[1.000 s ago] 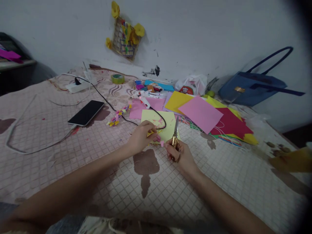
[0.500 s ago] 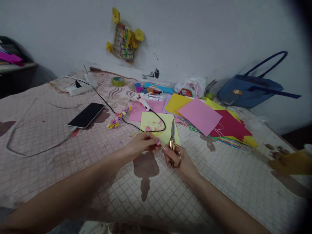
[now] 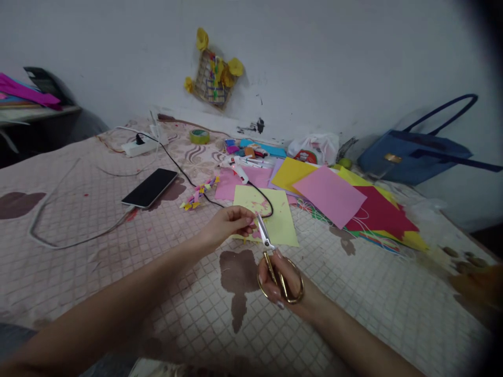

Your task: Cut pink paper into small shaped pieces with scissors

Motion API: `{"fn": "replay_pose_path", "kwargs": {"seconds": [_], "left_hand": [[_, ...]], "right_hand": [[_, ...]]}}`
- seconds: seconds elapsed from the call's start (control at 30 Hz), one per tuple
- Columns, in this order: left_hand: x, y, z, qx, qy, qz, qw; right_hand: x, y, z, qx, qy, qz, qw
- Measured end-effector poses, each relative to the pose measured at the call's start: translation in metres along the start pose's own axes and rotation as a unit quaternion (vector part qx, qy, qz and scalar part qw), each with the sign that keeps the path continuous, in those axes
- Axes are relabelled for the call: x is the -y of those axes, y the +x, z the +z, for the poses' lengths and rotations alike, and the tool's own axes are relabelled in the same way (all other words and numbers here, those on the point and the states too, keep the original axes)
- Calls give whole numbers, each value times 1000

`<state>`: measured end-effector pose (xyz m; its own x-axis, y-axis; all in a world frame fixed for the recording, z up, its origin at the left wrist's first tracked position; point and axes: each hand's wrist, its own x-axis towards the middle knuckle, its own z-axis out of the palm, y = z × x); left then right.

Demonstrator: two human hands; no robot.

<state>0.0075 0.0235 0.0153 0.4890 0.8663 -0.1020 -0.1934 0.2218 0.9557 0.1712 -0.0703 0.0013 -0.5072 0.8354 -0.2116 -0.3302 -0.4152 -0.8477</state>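
Observation:
My right hand [image 3: 288,280] is closed on gold-handled scissors [image 3: 265,235], fingers through the loops, blades pointing away from me. The blade tips reach up beside the fingertips of my left hand [image 3: 228,226]. That hand is pinched on a small piece of pink paper [image 3: 254,214], mostly hidden by the fingers and blades. Beneath and beyond both hands lies a pale yellow sheet [image 3: 281,209] with small pink and yellow scraps on it. To the left of the sheet is a strand of pink, yellow and purple paper pieces [image 3: 200,193].
A white glue gun [image 3: 238,172] with a black cord lies behind the yellow sheet. Coloured papers [image 3: 330,195] spread to the right, near a blue bag [image 3: 412,157]. A phone [image 3: 150,188] on a cable and a power strip [image 3: 139,146] lie left. Green tape [image 3: 199,136] stands behind.
The scissors have swung from resting in my right palm to being held by the loops, with their tips now at my left fingertips. The whole view has shifted slightly.

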Motion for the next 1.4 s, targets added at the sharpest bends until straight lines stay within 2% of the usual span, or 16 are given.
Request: {"fn": "replay_pose_path", "kwargs": {"seconds": [0.27, 0.47, 1.4], "left_hand": [[-1, 3, -3, -9, 46, 46, 998], [-1, 3, -3, -18, 92, 59, 994], [-2, 1, -2, -7, 143, 81, 986]], "right_hand": [[1, 0, -1, 56, 88, 42, 994], [2, 0, -2, 79, 113, 68, 988], [5, 1, -1, 76, 116, 84, 987]]}}
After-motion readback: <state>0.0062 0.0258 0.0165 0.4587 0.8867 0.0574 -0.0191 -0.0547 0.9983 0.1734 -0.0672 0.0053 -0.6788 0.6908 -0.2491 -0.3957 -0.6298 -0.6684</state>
